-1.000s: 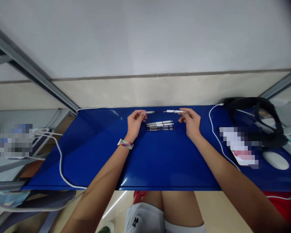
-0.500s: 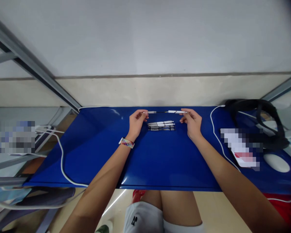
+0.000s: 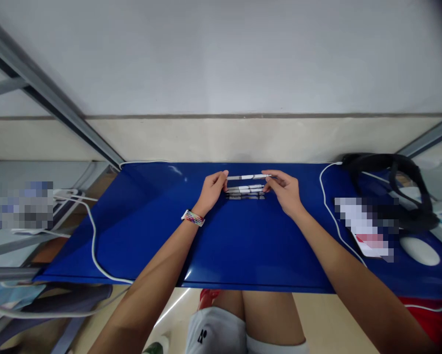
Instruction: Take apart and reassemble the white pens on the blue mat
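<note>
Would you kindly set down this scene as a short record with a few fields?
surface: blue table
left hand: pinches the left end of a white pen
right hand: pinches the pen's right end
pen: level, just behind a row of pens lying on the table
left wrist: striped band
right side: white cable, black strap, white mouse

Office-like desk: blue desk mat (image 3: 243, 246), mouse (image 3: 419, 250), charging cable (image 3: 93, 246), pens (image 3: 245, 191).
</note>
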A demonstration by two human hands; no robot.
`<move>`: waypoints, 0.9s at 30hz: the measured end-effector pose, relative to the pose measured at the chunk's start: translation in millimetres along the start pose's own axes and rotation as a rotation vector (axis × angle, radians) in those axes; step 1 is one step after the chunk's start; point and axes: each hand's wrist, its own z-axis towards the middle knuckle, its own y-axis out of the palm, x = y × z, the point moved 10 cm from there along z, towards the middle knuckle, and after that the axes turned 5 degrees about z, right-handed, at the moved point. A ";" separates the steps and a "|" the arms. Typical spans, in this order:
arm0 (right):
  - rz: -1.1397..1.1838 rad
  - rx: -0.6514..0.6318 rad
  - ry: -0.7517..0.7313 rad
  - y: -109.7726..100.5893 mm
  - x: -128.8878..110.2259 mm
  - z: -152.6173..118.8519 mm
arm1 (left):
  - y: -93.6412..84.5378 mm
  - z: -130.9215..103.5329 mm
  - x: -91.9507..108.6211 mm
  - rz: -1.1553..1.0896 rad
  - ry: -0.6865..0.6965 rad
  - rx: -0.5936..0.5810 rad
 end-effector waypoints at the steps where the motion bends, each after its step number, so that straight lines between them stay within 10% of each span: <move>1: -0.005 -0.007 -0.002 0.5 -0.5 -0.2 | -0.4 -0.2 -0.2 0.023 0.004 0.007; 21: 0.126 0.048 0.098 -5.6 12.6 2.5 | 4.9 -0.7 9.3 -0.243 0.114 -0.018; 27: 0.121 0.017 0.088 -3.4 13.7 2.1 | 8.1 -4.2 11.2 -0.031 0.116 -0.054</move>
